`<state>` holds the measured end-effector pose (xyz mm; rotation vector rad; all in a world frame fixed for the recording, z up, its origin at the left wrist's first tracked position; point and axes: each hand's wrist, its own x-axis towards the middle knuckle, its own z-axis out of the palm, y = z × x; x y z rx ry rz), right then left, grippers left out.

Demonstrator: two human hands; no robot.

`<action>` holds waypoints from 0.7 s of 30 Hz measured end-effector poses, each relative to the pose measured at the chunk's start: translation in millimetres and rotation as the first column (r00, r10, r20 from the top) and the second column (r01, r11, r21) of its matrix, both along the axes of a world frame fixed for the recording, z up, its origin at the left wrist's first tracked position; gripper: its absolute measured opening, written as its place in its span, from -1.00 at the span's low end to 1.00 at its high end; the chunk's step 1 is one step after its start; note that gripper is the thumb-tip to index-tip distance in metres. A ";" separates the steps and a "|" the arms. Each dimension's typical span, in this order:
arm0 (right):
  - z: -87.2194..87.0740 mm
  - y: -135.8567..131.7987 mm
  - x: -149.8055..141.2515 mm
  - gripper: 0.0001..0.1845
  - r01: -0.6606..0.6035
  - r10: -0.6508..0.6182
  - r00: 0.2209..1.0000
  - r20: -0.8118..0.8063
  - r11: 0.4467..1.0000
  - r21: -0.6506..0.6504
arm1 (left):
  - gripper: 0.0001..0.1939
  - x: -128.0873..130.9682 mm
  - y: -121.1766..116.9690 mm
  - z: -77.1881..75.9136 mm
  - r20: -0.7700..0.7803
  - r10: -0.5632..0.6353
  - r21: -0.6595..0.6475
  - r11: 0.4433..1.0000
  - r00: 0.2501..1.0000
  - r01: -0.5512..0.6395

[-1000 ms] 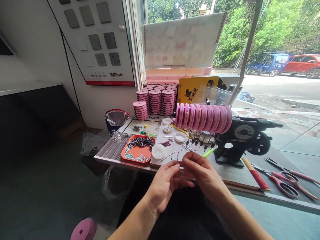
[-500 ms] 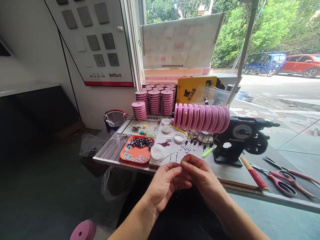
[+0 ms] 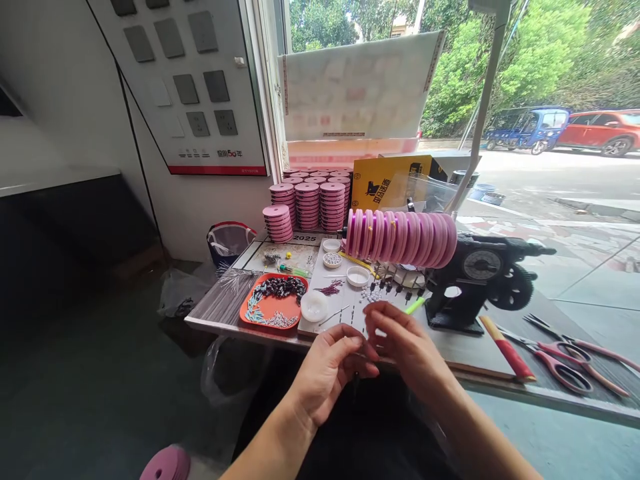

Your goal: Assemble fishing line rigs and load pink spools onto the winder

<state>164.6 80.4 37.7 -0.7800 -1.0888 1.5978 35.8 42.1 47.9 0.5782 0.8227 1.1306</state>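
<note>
My left hand [image 3: 324, 365] is held over my lap in front of the table edge, thumb pressed to the index finger in a pinch. Whatever lies in that pinch is too small to name; a little dark bit shows below the fingers. Beside it, my right hand [image 3: 411, 345] has its thumb and index fingertips close together, slightly blurred, and I cannot make out what is between them. A small gap separates the two hands. Just beyond them on a pale board [image 3: 450, 350] lie white beads [image 3: 371, 294], a white round dish [image 3: 315, 305] and thin dark pins.
An orange tray [image 3: 274, 327] of black, turquoise and silvery beads sits left. A black winding machine [image 3: 457, 320] carries pink spools [image 3: 400, 238]; more pink spools [image 3: 307, 207] are stacked behind. Scissors [image 3: 565, 370] and a red-handled tool [image 3: 510, 350] lie right, a green marker [image 3: 415, 306] nearer.
My right hand has moved away from my left, slightly to the right, opening a gap between their fingertips. My left hand stays nearly in place, still pinching.
</note>
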 end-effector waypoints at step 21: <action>35.3 25.6 11.3 -0.74 0.116 -0.120 0.992 0.028 0.987 0.114 | -0.81 28.2 28.6 24.0 -0.462 0.251 0.525 0.850 0.850 0.035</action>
